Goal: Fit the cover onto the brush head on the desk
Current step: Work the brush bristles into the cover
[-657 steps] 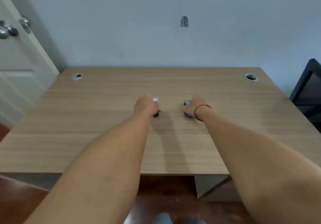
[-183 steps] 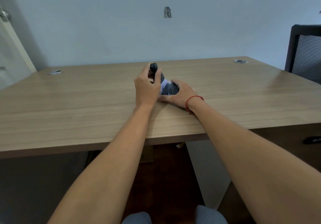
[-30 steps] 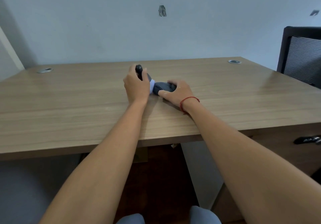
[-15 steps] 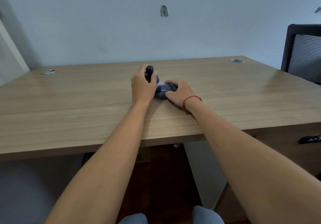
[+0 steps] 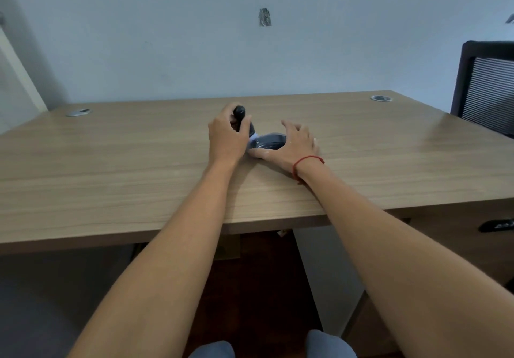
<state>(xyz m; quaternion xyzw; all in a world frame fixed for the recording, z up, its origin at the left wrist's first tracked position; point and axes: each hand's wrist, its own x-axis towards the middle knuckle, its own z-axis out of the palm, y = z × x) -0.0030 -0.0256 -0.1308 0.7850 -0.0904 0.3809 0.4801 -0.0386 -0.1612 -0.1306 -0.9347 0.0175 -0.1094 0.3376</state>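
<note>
My left hand (image 5: 228, 138) is closed around the black brush handle (image 5: 239, 114), whose rounded top sticks up above my fingers. The brush's white neck (image 5: 253, 140) leads right into a dark grey cover (image 5: 272, 140) that sits over the brush head on the wooden desk (image 5: 111, 163). My right hand (image 5: 293, 143) hovers at the cover with fingers spread; its thumb lies against the cover's near edge, and the fingers are lifted off it. The brush head itself is hidden under the cover.
Two round cable grommets sit at the desk's far corners, one on the left (image 5: 78, 112) and one on the right (image 5: 381, 98). A black mesh chair (image 5: 486, 88) stands at the right. The desk's front edge runs just below my wrists.
My right hand has opened and its fingers have lifted off the cover, which stays on the brush head. The left hand keeps its hold on the handle.
</note>
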